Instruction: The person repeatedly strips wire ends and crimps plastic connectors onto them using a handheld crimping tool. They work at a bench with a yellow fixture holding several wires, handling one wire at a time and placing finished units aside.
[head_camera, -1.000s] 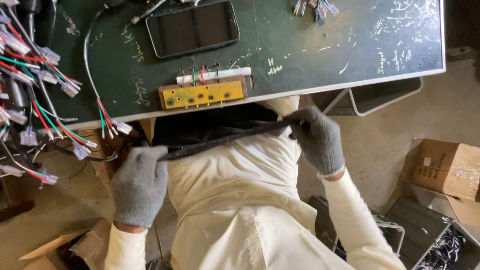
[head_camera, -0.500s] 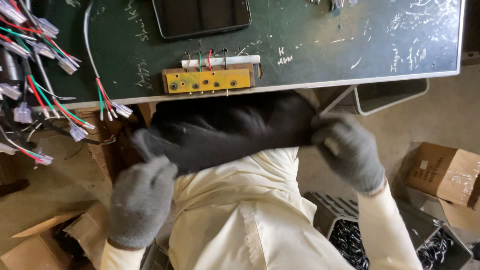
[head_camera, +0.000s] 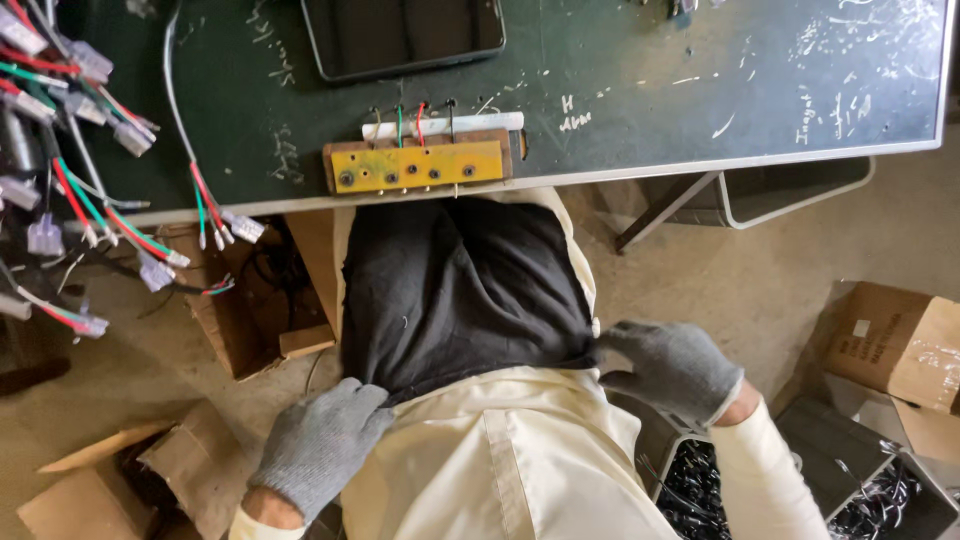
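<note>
Left hand (head_camera: 320, 445): I see gloved fingers pinching black cloth (head_camera: 460, 290) edge.
Right hand (head_camera: 670, 365): fingers clamped on cloth's other edge.

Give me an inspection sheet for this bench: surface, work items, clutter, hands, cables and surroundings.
Surface: dark green table, scratched and chalk-marked.
Job's things: black cloth spread over the lap; yellow fixture block at the table's near edge, short wires standing behind it.
Clutter: dark tablet lying flat on the table.
Grippers: left hand and right hand, both in grey gloves, at the cloth's near corners.
Cables: wire bundles with connectors hanging off the table's left end.
Surroundings: cardboard boxes on the floor; bin of black parts at lower right.
</note>
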